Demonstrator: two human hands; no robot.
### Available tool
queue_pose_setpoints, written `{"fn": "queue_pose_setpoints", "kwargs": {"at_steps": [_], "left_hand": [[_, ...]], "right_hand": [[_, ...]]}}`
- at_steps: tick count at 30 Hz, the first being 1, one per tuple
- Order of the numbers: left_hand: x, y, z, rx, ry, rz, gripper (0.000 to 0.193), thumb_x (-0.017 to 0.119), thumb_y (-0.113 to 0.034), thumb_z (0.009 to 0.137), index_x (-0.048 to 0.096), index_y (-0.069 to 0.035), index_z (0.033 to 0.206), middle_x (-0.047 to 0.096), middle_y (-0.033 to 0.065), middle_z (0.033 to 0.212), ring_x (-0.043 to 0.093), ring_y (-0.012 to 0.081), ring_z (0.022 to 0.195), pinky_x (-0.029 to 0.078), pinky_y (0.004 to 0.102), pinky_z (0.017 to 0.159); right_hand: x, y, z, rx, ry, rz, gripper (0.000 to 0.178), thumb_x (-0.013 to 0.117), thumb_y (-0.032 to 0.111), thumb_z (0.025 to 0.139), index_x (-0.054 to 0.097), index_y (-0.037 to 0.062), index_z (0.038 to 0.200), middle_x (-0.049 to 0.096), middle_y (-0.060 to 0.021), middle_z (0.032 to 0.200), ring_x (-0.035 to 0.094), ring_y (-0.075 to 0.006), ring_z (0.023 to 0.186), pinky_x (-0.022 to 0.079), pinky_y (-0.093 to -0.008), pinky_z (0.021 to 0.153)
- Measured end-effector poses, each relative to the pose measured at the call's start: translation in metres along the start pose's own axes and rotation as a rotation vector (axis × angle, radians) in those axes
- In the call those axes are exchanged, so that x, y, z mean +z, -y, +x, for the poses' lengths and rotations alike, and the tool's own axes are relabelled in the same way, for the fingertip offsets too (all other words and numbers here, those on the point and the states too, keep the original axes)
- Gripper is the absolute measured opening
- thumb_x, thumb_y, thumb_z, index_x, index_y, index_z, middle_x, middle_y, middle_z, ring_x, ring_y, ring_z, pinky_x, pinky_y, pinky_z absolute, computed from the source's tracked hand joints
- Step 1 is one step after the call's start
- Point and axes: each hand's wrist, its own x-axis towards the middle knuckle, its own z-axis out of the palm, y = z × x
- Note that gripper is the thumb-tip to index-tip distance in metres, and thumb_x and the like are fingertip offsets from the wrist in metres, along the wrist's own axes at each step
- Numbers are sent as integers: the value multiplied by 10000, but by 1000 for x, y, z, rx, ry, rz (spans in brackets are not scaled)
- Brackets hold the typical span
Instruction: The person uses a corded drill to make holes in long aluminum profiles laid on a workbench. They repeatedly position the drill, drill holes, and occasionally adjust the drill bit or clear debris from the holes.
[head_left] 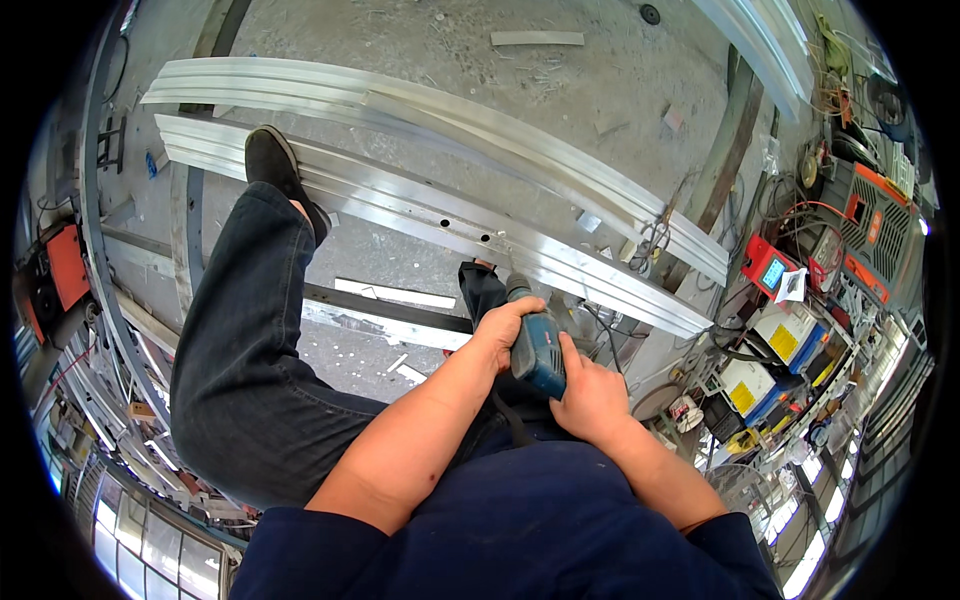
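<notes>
Concrete floor [450, 60] open beyond metal rails [400, 205]; left hand [497, 332], right hand [595, 397] hold drill [538, 355] at near edge; cables [655, 240] crowd right end.

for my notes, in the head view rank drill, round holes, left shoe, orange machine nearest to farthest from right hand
1. Drill, touching the right hand
2. Round holes, ahead-left
3. Left shoe, upper left
4. Orange machine, far left

Grey concrete floor [625, 75], scuffed, littered with scraps [537, 38]. Multi-pane window [160, 545] lower left, bright. Glowing panels [806, 567] lower right. Equipment clutter [783, 335] crowding right side.
</notes>
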Motion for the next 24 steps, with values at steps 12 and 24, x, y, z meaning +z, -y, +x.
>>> {"fn": "queue_pose_setpoints", "kwargs": {"at_steps": [12, 24], "left_hand": [[7, 3, 0, 45, -44, 35, 257, 719, -210, 899, 642, 13, 1001, 662, 121, 863, 661, 229, 695, 589, 383, 632], [-8, 5, 11, 8, 14, -8, 305, 746, -232, 887, 656, 24, 1026, 690, 127, 898, 689, 250, 734, 601, 400, 679]], "right_hand": [[3, -4, -1, 7, -23, 26, 957, 817, 217, 675, 386, 24, 1507, 698, -206, 1033, 702, -398, 858, 570, -481, 761], [1, -2, 2, -28, -17, -51, 956, 831, 224, 667, 399, 33, 1498, 695, -175, 1019, 705, -370, 859, 571, -464, 752]]}}
